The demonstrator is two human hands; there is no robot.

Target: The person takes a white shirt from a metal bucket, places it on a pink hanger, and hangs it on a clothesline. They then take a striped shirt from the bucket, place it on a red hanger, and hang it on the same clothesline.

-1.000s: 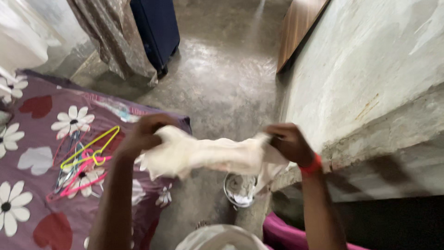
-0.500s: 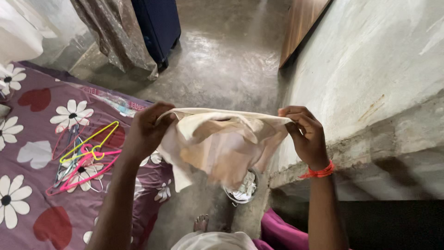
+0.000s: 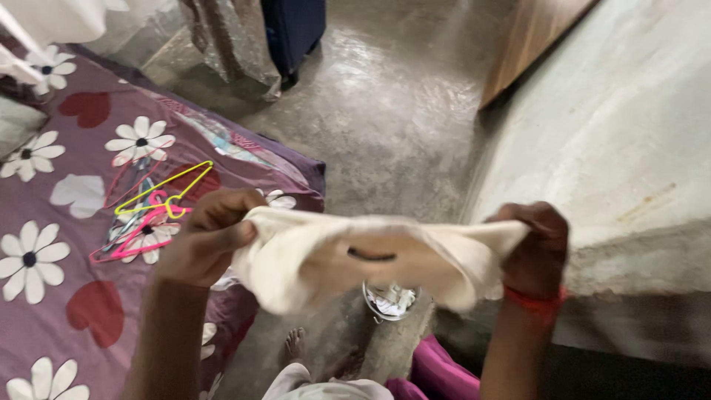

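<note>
Both hands gripping a cream cloth, stretched flat btwn them. Left hand is clamped on its 9 o'clock end, right hand on the 3 o'clock end. Metal bowl sits right under it, at 6. Imo if either grip slackens, the cloth sags into the bowl.

Cream cloth — purple flowered, red-hearted bedsheet

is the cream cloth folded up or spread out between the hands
Neither neatly folded nor spread flat: the cream cloth is bunched and pulled taut between the left hand and the right hand, its bulk rumpled and sagging.
</note>
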